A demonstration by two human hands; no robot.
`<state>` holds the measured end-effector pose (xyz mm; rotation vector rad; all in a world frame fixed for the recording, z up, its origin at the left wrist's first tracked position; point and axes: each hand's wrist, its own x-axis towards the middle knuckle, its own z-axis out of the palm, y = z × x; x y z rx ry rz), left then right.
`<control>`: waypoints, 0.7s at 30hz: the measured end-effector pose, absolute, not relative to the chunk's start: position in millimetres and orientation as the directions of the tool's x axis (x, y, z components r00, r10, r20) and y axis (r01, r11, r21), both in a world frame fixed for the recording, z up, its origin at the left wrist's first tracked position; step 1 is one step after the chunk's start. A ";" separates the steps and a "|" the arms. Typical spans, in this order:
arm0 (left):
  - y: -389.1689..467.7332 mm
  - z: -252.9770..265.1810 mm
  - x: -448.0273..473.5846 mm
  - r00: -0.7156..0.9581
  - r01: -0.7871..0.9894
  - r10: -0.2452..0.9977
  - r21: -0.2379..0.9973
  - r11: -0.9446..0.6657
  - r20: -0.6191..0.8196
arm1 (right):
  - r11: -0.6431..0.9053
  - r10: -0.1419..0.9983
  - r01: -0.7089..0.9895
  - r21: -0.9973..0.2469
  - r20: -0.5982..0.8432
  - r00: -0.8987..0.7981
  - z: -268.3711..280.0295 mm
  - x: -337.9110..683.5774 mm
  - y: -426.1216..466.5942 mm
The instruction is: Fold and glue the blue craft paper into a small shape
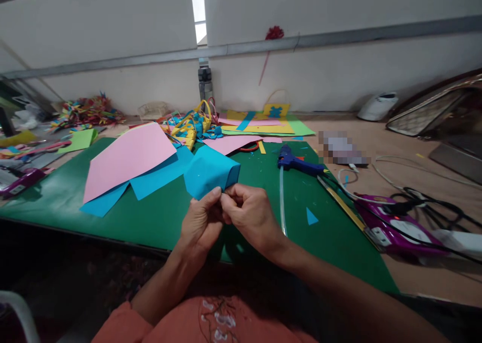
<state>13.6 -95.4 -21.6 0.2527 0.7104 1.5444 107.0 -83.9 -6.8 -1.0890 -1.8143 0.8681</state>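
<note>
Both hands are closed on a folded piece of blue craft paper (pixel 207 172), held just above the green mat near its front edge. My left hand (pixel 203 217) pinches its lower edge with the thumb on top. My right hand (pixel 250 215) grips the lower right corner, its fingers curled and touching the left fingertips. The paper bends over at its right side. A large pink sheet (pixel 130 157) lies to the left over blue sheets (pixel 158 175). On the right, a blue hot glue gun (pixel 301 162) rests on the mat with a clear glue stick (pixel 282 202) running from it.
Yellow and blue paper pieces (pixel 196 124) pile up behind. A yellow paper bag with a blue flower (pixel 276 110) leans at the back. Red-handled scissors (pixel 251 147) lie partly under pink paper. To the right are a yellow cutter (pixel 346 210), a purple power strip (pixel 399 227) and tangled cables.
</note>
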 end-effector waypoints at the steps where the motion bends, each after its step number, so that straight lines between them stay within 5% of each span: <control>1: -95.2 -21.4 13.4 -0.123 -0.821 0.961 0.570 0.043 -0.249 | 0.392 0.909 0.345 -0.853 0.302 -0.288 -6.9 107.3 -84.3; 10: -93.8 -21.6 11.8 -0.112 -0.858 0.970 0.513 0.016 -0.217 | 0.544 0.824 0.444 -0.713 0.352 -0.444 15.1 138.1 -97.3; 21: -76.3 -8.9 4.2 -0.024 -0.542 0.969 0.817 0.195 -0.247 | 0.735 0.636 0.566 -0.374 0.670 -0.383 18.7 180.5 -57.6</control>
